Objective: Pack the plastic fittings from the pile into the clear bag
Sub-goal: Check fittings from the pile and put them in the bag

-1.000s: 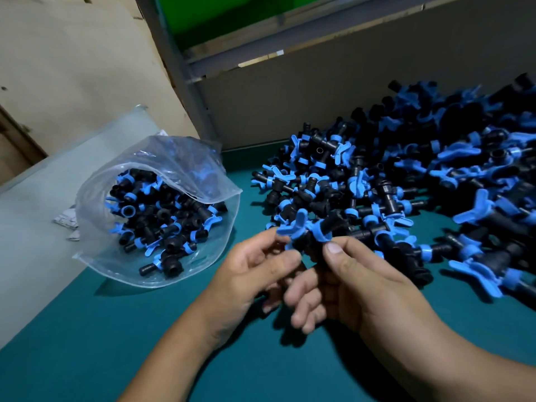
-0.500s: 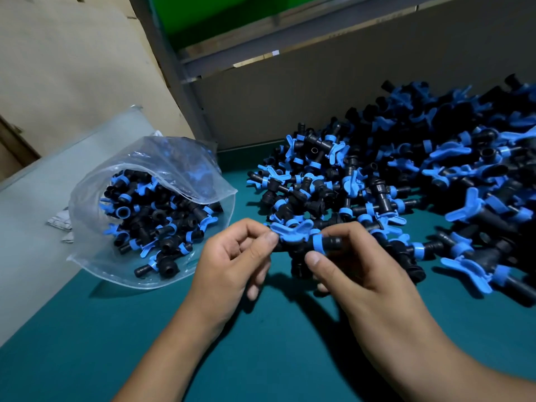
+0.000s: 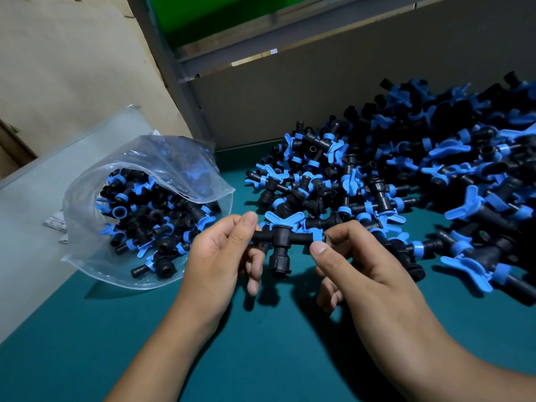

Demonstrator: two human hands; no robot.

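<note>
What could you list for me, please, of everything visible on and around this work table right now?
held fitting: one, black T-shape with blue collars, between both hands
pile of fittings: many, black and blue, right of table
clear bag: one, transparent, left, open and partly filled with fittings
table: one, teal surface
paper scrap: white, behind bag
left hand: pinches fitting's left end
right hand: pinches fitting's right end

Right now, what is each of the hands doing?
Left hand: pinches one end of the black tee fitting.
Right hand: pinches the fitting's other end, at its blue collar.
</note>
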